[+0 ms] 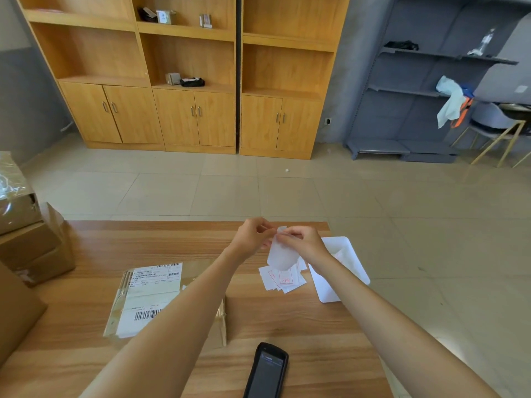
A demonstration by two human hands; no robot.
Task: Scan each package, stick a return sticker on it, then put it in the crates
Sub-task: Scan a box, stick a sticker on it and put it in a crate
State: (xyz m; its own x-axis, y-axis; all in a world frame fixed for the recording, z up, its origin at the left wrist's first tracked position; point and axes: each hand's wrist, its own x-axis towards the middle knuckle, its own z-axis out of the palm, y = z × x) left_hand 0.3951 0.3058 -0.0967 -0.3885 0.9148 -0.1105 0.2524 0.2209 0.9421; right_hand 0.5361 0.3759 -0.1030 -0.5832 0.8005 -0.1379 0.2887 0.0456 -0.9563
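Both the left hand [253, 237] and right hand [301, 242] pinch a white sticker sheet [278, 254], apparently peeling one; next, press it onto the taped brown cardboard package [149, 297].

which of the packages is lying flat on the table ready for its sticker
The flat package with white barcode labels, under the left forearm. The brown cartons are stacked at the table's left edge.

Two bare hands, the left hand [253, 235] and right hand [304, 244], are sharing one sticker sheet [278, 255] above a wooden table [287, 320] that is holding one labelled package [155, 297], one handheld scanner [267, 372], one white tray [344, 259] and one loose pile of return stickers [283, 278], too overlapped to count. Two cardboard boxes [31, 245] are standing at left.
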